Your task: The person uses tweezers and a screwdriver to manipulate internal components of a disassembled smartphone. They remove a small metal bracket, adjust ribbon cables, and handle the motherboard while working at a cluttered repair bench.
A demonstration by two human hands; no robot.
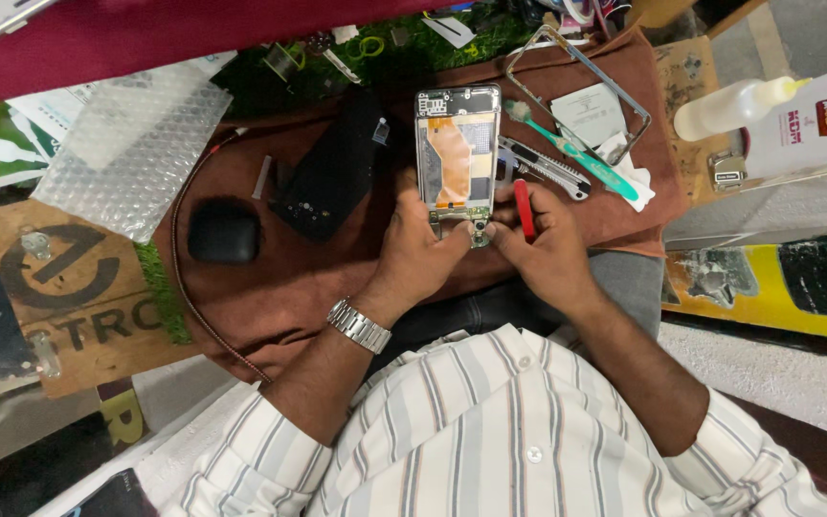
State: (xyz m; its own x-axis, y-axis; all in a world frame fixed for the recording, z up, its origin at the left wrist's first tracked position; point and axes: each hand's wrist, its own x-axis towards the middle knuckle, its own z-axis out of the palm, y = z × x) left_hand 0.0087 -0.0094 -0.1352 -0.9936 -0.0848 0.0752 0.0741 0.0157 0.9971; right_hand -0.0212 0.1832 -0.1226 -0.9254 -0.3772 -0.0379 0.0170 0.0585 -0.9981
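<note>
The opened phone (458,153) lay on the brown cloth (318,278), its long axis running away from the person; its near end was hidden by both hands. The left hand (423,251) pinched that end; the right hand (547,251) gripped a red-handled tool (524,208), tip unseen. A utility knife (543,166), toothbrush (581,158) and black back cover (332,168) flanked it.

I see both forearms reaching forward from striped sleeves, bare below the elbows. My left hand (421,244) and right hand (546,247) sit close together, fingertips meeting in a pinching grip. A metal watch (358,325) circles my left wrist.
</note>
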